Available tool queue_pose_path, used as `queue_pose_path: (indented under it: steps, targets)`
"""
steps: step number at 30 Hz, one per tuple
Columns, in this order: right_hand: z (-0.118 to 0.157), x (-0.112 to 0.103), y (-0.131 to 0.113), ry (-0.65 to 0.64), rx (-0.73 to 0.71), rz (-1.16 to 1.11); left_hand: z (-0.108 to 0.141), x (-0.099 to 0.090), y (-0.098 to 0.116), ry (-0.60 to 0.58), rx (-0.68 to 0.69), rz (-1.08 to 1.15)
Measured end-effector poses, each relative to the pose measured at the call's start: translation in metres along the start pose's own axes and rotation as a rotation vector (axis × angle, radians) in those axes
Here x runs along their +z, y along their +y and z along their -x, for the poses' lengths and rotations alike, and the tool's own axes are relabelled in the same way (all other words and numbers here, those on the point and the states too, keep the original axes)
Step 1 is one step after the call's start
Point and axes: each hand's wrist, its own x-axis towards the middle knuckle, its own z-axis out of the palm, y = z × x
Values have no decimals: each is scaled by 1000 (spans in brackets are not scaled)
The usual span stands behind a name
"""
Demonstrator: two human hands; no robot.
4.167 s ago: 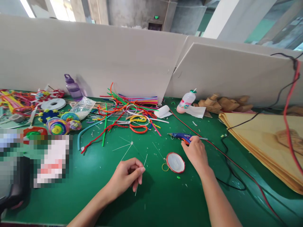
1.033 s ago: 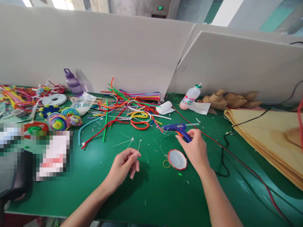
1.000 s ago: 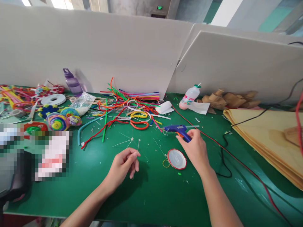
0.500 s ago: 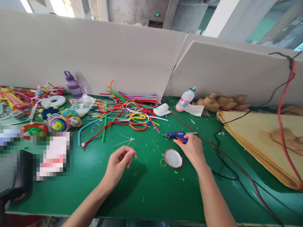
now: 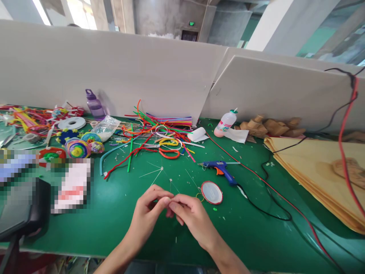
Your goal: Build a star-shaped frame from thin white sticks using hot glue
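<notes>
My left hand (image 5: 152, 207) and my right hand (image 5: 189, 213) meet fingertip to fingertip over the green table (image 5: 114, 228). Both are closed in a pinch; a thin strand with a small pale tip (image 5: 170, 180) rises from the fingers, and what they grip is too small to name. Thin white sticks joined at a knot (image 5: 161, 168) lie just beyond. Right of my hands is a round white disc with a red rim (image 5: 211, 192), a thin yellow ring beside it. The blue glue gun (image 5: 221, 167) lies on the table behind the disc, untouched.
Scissors with orange handles (image 5: 169, 153) lie by colourful pipe cleaners (image 5: 131, 148). Behind stand a purple bottle (image 5: 95, 106) and a glue bottle (image 5: 226, 123). Yarn flowers (image 5: 76, 148) are at left, brown paper (image 5: 313, 171) and cables (image 5: 273, 217) at right.
My right hand has left the glue gun and moved left to join my left hand. My left hand has come slightly right and lower. The view has shifted a little.
</notes>
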Motion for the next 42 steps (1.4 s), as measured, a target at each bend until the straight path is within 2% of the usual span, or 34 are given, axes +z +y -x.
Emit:
queue_pose_path:
  steps: [2, 4, 6, 9, 12, 18, 25, 30, 35, 42]
  targets:
    - [-7, -15, -3, 70, -71, 142, -9, -14, 3, 88, 70, -215]
    - [-17, -33, -9, 185, -200, 340, -24, -31, 5, 197, 123, -382]
    - [-30, -49, -11, 252, -344, 535, -43, -46, 5, 204, 256, -518]
    - [-48, -63, -6, 269, -556, 768, -70, -57, 0, 54, 444, -596]
    - [-59, -63, 7, 274, -634, 878, -83, -57, -11, -68, 524, -619]
    - [-63, -54, 30, 251, -610, 872, -83, -53, -28, -107, 530, -686]
    - [-56, -48, 29, 283, -603, 795, -82, -51, -29, -97, 467, -687]
    - [-47, -33, 25, 244, -475, 618, -81, -49, -33, -77, 416, -695]
    - [-44, -16, 31, 181, -324, 562, -80, -49, -36, -61, 407, -686]
    - [-43, -8, 35, 184, -257, 529, -80, -48, -34, -47, 414, -669]
